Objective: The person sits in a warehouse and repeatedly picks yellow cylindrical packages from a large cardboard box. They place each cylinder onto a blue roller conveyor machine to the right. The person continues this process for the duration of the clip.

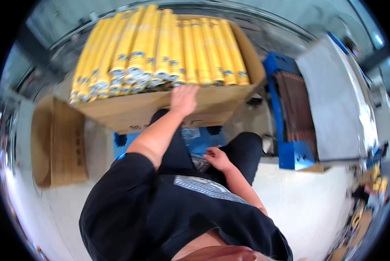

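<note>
A large cardboard box point(160, 104) stands right in front of me, packed with long yellow tubes point(169, 48) whose near ends show silvery rims and blue marks. My left hand point(185, 99) is at the near rim of the box, below the tube ends. Its fingers bend over the rim, and the fingertips are hidden. Low between my knees, my right hand point(218, 159) has its fingers curled beside a dark, shiny bundle point(200, 164). What the right fingers hold is too small to make out. Under the box is a blue support point(210, 137).
On the left stands a tall, open cardboard box point(66, 148). To the right, a blue frame point(290, 152) holds a stack of brown sheets point(294, 104), with a large pale sheet point(334, 100) beside it. More cartons and yellow things lie at the far right.
</note>
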Motion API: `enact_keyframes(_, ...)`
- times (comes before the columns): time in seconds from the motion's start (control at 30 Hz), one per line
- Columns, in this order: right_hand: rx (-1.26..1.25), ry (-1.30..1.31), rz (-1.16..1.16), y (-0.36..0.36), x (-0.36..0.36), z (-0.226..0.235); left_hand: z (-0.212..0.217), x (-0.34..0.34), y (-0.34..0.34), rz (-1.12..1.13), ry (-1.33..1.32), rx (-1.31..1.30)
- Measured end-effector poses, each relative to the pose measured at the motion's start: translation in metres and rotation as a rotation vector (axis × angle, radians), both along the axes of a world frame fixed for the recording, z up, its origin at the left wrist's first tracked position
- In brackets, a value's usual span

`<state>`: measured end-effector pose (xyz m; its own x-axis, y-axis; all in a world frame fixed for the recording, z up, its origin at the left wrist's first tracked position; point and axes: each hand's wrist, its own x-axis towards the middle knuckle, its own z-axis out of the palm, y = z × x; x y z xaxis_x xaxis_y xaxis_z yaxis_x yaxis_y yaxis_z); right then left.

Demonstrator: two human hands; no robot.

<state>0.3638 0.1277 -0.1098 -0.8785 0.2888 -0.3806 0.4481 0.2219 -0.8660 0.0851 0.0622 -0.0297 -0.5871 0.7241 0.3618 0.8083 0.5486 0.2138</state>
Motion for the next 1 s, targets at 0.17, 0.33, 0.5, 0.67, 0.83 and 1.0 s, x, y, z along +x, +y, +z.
enact_keyframes(0.17, 0.017, 0.046, 0.049, 0.003, -0.004, -0.005, 0.004, 0.000, -0.001, 0.019, 0.028, -0.085)
enact_keyframes(0.33, 0.085, 0.038, 0.060, 0.001, -0.007, 0.006, -0.008, -0.003, -0.006, -0.004, 0.141, -0.014)
enact_keyframes(0.5, 0.114, 0.065, 0.043, 0.001, -0.004, -0.003, 0.005, 0.002, -0.002, -0.016, 0.066, -0.105)
enact_keyframes(0.67, 0.126, 0.066, 0.086, 0.001, -0.008, -0.004, -0.003, -0.001, -0.006, -0.043, 0.093, -0.083)
enact_keyframes(0.83, 0.144, 0.041, 0.064, 0.001, -0.008, 0.004, -0.005, -0.002, -0.005, -0.026, 0.064, -0.108)
enact_keyframes(1.0, 0.164, 0.031, 0.071, 0.002, -0.009, 0.005, -0.004, -0.001, -0.002, -0.030, 0.055, -0.133)
